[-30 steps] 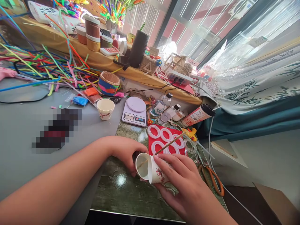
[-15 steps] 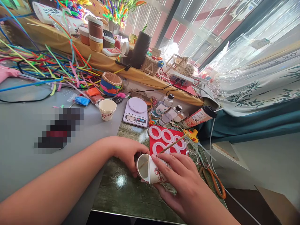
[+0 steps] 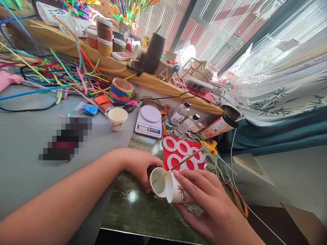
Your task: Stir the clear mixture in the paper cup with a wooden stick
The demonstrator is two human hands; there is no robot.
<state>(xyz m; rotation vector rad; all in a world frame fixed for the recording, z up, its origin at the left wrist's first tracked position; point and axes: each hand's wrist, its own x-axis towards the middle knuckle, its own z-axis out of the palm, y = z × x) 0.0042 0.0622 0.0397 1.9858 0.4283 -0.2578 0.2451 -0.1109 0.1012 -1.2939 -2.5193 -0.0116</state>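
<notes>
My left hand [image 3: 143, 168] is wrapped round a white paper cup [image 3: 158, 187], whose mouth faces up and toward me. A thin wooden stick [image 3: 189, 158] leans out of that cup toward the upper right. In my right hand [image 3: 204, 194] is a second paper cup [image 3: 178, 191] with a red blossom print, tipped on its side with its mouth toward the first cup's rim. Some clear liquid seems to lie inside the left cup. Just beyond the hands, white ring molds [image 3: 183, 147] rest on a red sheet [image 3: 167, 153].
Beyond the hands are a purple scale [image 3: 149, 119], another paper cup [image 3: 118, 119] and clear bottles [image 3: 184, 125]. Orange-handled scissors [image 3: 238, 201] and a yellow glue gun [image 3: 209, 147] lie to the right. Colorful pipe cleaners [image 3: 63, 73] cover the back left.
The cup in my right hand has moved slightly right, away from the left cup, showing more of the left cup's opening. My left hand has hardly moved.
</notes>
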